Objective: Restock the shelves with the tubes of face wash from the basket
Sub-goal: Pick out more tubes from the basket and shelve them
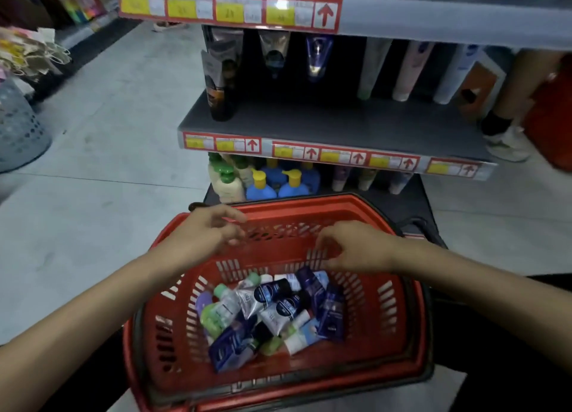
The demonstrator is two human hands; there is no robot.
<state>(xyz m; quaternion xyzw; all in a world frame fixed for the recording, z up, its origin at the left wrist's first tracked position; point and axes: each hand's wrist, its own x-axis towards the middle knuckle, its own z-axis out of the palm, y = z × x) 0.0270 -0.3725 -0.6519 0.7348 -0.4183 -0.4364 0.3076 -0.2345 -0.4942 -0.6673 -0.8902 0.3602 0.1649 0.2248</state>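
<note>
The left hand (207, 232) and right hand (356, 247) hover over the red basket (414, 318), each grip loose and empty. The face wash tubes (272, 312) lie heaped inside. Probably best to lift a top tube matching the half-bare shelf (309, 117).

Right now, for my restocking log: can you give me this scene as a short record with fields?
basket: red, in front of the shelves
tubes: mixed pile in the basket's bottom
left hand: at the far rim, holds nothing
right hand: above the tubes, holds nothing
middle shelf: a few upright products at the back, front bare
below it: pump bottles, blue and cream
</note>
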